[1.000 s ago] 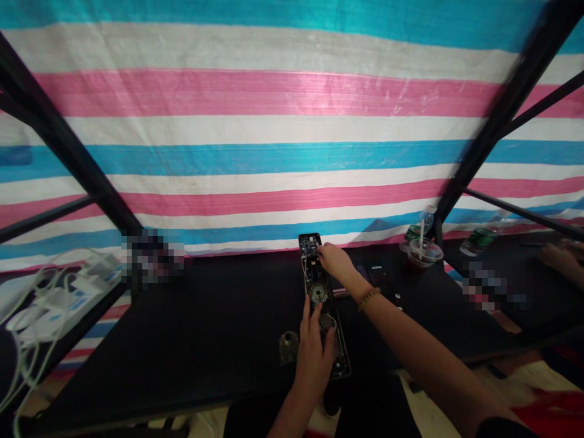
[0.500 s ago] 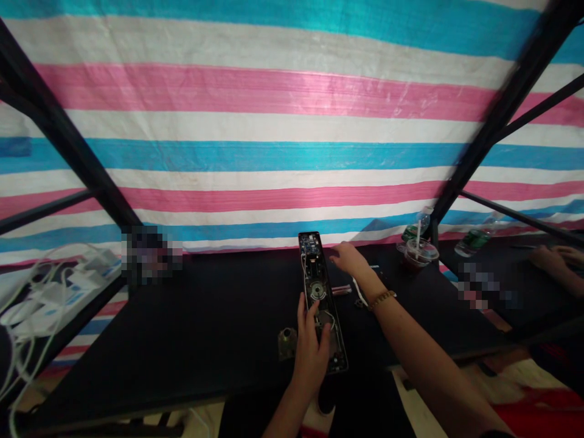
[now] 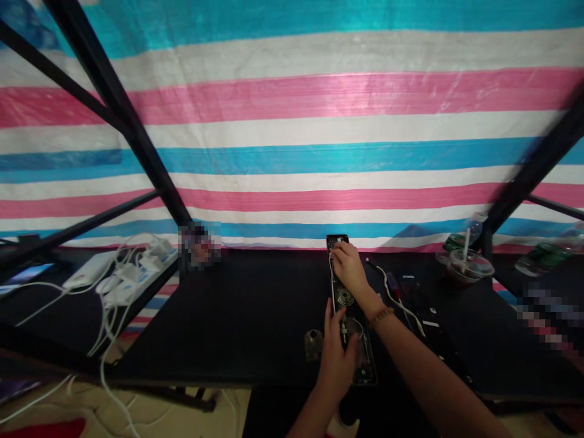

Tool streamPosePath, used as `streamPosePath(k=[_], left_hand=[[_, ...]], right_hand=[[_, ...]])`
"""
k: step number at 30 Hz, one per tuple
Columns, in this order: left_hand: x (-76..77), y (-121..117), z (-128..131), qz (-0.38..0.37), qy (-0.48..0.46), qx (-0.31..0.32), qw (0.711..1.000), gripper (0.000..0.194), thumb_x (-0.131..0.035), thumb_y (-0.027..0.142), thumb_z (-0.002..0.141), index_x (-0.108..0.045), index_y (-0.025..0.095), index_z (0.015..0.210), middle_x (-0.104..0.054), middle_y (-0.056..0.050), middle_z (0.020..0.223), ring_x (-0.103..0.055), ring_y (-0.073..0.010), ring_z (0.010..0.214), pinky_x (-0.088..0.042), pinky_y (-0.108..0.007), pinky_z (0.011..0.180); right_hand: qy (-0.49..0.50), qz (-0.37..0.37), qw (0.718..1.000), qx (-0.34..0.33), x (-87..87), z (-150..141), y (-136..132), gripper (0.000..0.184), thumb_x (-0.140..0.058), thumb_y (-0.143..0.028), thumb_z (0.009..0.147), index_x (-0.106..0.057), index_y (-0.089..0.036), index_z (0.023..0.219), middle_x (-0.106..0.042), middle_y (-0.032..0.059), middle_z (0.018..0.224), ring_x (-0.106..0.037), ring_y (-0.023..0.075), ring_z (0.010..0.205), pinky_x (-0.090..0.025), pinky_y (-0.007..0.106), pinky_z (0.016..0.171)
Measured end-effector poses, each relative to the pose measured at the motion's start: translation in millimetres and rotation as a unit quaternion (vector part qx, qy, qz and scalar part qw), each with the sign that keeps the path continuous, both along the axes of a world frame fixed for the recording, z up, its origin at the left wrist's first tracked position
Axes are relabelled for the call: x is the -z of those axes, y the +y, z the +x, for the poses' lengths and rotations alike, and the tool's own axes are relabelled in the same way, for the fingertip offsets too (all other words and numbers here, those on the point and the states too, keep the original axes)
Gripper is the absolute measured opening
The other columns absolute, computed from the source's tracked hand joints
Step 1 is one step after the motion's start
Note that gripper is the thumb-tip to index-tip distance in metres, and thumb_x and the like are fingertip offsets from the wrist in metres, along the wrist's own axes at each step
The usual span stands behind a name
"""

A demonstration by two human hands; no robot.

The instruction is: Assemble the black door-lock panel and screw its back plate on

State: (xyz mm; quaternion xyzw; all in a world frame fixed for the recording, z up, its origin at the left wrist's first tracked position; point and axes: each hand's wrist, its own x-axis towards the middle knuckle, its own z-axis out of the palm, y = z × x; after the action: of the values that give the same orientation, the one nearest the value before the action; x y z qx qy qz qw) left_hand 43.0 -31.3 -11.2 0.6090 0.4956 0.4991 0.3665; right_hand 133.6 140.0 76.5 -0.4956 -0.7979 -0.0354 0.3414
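Note:
A long, narrow black housing point(image 3: 369, 365) lies open on the black table, pointing away from me. Inside are a round metal part point(image 3: 345, 296), a thin white wire point(image 3: 333, 286) along the left side and circuitry at the far end. My left hand point(image 3: 336, 359) rests over its near half, fingers apart; a small pale part point(image 3: 344, 333) shows between thumb and fingers. My right hand point(image 3: 350, 267) reaches over the far end, fingertips pinched near the wire's upper end. What they pinch is hidden. A small translucent plate point(image 3: 313, 345) lies left of my left hand.
Right of the housing lie a white cable point(image 3: 414, 316), a purple-and-red item point(image 3: 393, 286) and dark flat parts. A drink cup with a straw point(image 3: 469, 267) and a bottle point(image 3: 458, 240) stand farther right. At left sits a power strip point(image 3: 137, 286) with tangled cables, beyond a metal frame post point(image 3: 150, 158).
My right hand has moved from beside the housing's right edge onto its far end, fingers now pinched. My left hand stays on the near half. The view has turned left.

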Motion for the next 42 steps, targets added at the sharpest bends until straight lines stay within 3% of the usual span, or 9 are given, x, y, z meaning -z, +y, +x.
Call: streamPosePath(k=[5, 8, 12, 23, 28, 31, 33, 36, 42], left_hand=[[-2.0, -1, 0, -0.017, -0.006, -0.004, 1.0, 0.048, -0.053, 0.022, 0.094, -0.048, 0.021, 0.142, -0.024, -0.014, 0.165, -0.022, -0.0268, 0.154, -0.024, -0.049, 0.124], [-1.6, -1, 1, -0.019, -0.013, -0.01, 1.0, 0.049, -0.053, 0.018, 0.092, -0.048, 0.022, 0.141, -0.026, -0.013, 0.165, -0.024, -0.0269, 0.153, -0.024, -0.05, 0.124], [0.9, 1, 0, -0.003, -0.014, -0.008, 1.0, 0.051, -0.053, 0.018, 0.093, -0.046, 0.022, 0.143, -0.027, -0.013, 0.164, -0.025, -0.0267, 0.153, -0.025, -0.05, 0.123], [0.1, 1, -3, 0.012, -0.001, 0.024, 1.0, 0.054, -0.05, 0.019, 0.095, -0.038, 0.022, 0.148, -0.016, -0.013, 0.167, -0.02, -0.0261, 0.154, -0.023, -0.049, 0.124], [-0.6, 1, -3, 0.019, -0.003, 0.023, 1.0, 0.05, -0.05, 0.026, 0.098, -0.038, 0.022, 0.147, -0.02, -0.015, 0.165, -0.024, -0.0265, 0.153, -0.026, -0.05, 0.123], [-2.2, 1, -3, 0.015, -0.001, 0.018, 1.0, 0.05, -0.049, 0.027, 0.098, -0.038, 0.023, 0.146, -0.022, -0.014, 0.165, -0.025, -0.0254, 0.153, -0.026, -0.049, 0.123], [-2.4, 2, -4, 0.014, 0.001, 0.014, 1.0, 0.049, -0.049, 0.027, 0.098, -0.039, 0.022, 0.145, -0.023, -0.014, 0.164, -0.024, -0.0247, 0.153, -0.025, -0.048, 0.123], [-0.7, 4, -5, 0.014, -0.005, -0.002, 1.0, 0.046, -0.046, 0.029, 0.099, -0.04, 0.021, 0.144, -0.029, -0.015, 0.162, -0.027, -0.0247, 0.152, -0.025, -0.048, 0.123], [4.1, 10, -5, -0.013, -0.022, -0.048, 0.999, 0.045, -0.047, 0.037, 0.099, -0.044, 0.021, 0.141, -0.044, -0.015, 0.153, -0.04, -0.0277, 0.144, -0.031, -0.05, 0.12]], right_hand=[[-0.019, -0.021, 0.996, -0.088, 3.2, -6, -28, 0.04, -0.052, -0.015, 0.095, -0.06, -0.022, 0.134, -0.07, 0.0081, 0.103, -0.061, 0.0238, 0.1, -0.043, 0.041, 0.095], [-0.044, -0.022, 0.997, -0.056, 9.1, 0, -46, 0.052, -0.049, -0.012, 0.093, -0.051, -0.019, 0.144, -0.066, 0.0136, 0.122, -0.056, 0.0271, 0.115, -0.041, 0.044, 0.101], [-0.03, -0.026, 0.997, 0.066, 22.8, 11, -57, 0.032, -0.054, -0.022, 0.092, -0.069, -0.017, 0.119, -0.054, 0.0196, 0.139, -0.045, 0.0359, 0.128, -0.038, 0.053, 0.101], [0.049, -0.119, 0.988, 0.085, 37.5, 5, -47, 0.018, -0.061, -0.013, 0.083, -0.077, -0.022, 0.082, -0.044, 0.011, 0.154, -0.034, 0.0352, 0.141, -0.035, 0.057, 0.1], [0.207, -0.081, 0.974, 0.038, 25.6, 8, -32, 0.016, -0.06, -0.021, 0.087, -0.075, -0.02, 0.079, -0.062, 0.013, 0.137, -0.049, 0.033, 0.132, -0.038, 0.054, 0.105], [0.333, -0.1, 0.937, -0.022, 9.2, 21, -11, 0.029, -0.051, -0.036, 0.095, -0.072, -0.018, 0.105, -0.073, 0.0132, 0.116, -0.068, 0.0262, 0.103, -0.052, 0.043, 0.093], [0.304, -0.111, 0.946, -0.01, -0.1, 34, 1, 0.036, -0.048, -0.035, 0.096, -0.066, -0.016, 0.121, -0.075, 0.0129, 0.109, -0.07, 0.0244, 0.096, -0.054, 0.041, 0.089], [0.205, -0.114, 0.971, 0.044, -0.5, 59, 2, 0.029, -0.054, -0.023, 0.091, -0.071, -0.016, 0.113, -0.075, 0.013, 0.109, -0.069, 0.0244, 0.101, -0.051, 0.04, 0.095], [0.139, -0.14, 0.969, 0.152, 40.6, 121, -51, 0.026, -0.052, -0.012, 0.088, -0.075, -0.018, 0.097, -0.077, 0.0088, 0.097, -0.071, 0.0211, 0.09, -0.054, 0.034, 0.086]])
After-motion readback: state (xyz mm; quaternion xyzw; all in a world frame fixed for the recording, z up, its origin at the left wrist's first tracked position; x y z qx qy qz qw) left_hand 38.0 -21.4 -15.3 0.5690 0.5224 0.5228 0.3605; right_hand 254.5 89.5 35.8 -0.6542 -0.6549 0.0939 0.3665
